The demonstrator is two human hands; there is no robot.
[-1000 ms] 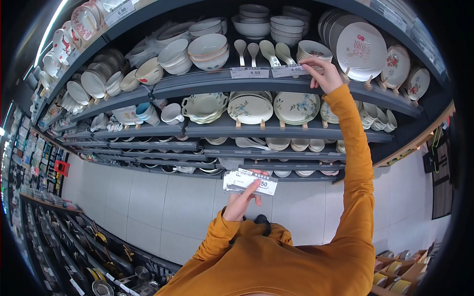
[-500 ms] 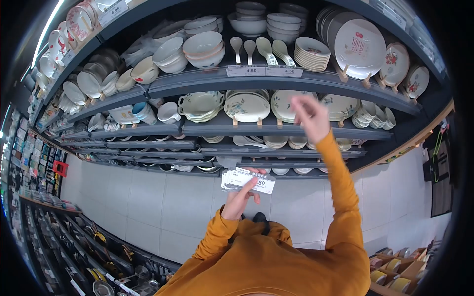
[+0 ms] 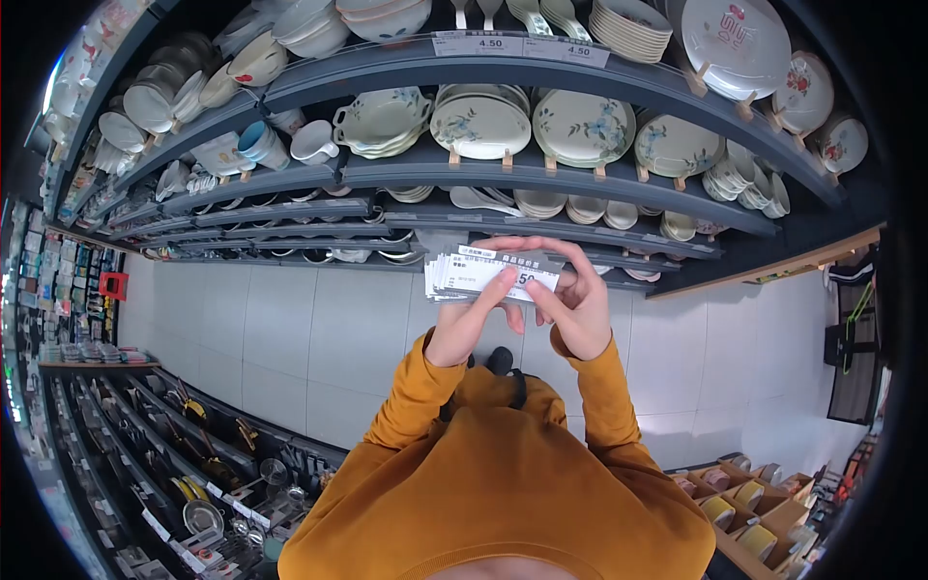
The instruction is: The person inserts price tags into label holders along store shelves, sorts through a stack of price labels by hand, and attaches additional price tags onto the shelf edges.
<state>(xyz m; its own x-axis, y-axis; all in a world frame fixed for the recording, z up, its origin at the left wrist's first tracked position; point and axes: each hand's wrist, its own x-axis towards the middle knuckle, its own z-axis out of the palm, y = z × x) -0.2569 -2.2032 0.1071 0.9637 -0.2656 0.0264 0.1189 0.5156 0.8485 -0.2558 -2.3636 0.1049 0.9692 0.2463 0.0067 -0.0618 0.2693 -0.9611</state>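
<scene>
A stack of printed price tags (image 3: pixel 474 275) is held in front of my body, slightly fanned at its left end. My left hand (image 3: pixel 468 324) grips the stack from below, with the thumb lying across the front tag. My right hand (image 3: pixel 579 307) pinches the right end of the tags, its thumb over the printed price and its fingers behind the upper edge. Both hands are apart from the shelves. On the shelf edge above, two price tags (image 3: pixel 480 45) reading 4.50 sit in the rail.
Dark shelves ahead carry oval floral plates (image 3: pixel 480 126), a handled dish stack (image 3: pixel 379 124), blue cups (image 3: pixel 261 145) and a large white plate (image 3: pixel 735 43). Behind me on the left are racks with strainers (image 3: pixel 202 517). A divided wooden bin (image 3: pixel 764 517) stands at the lower right. Pale floor tiles (image 3: pixel 358 338) lie between.
My right hand has come down from in front of the plates onto the right end of the price tags. The view has tilted lower, so the shelves and the left hand appear higher.
</scene>
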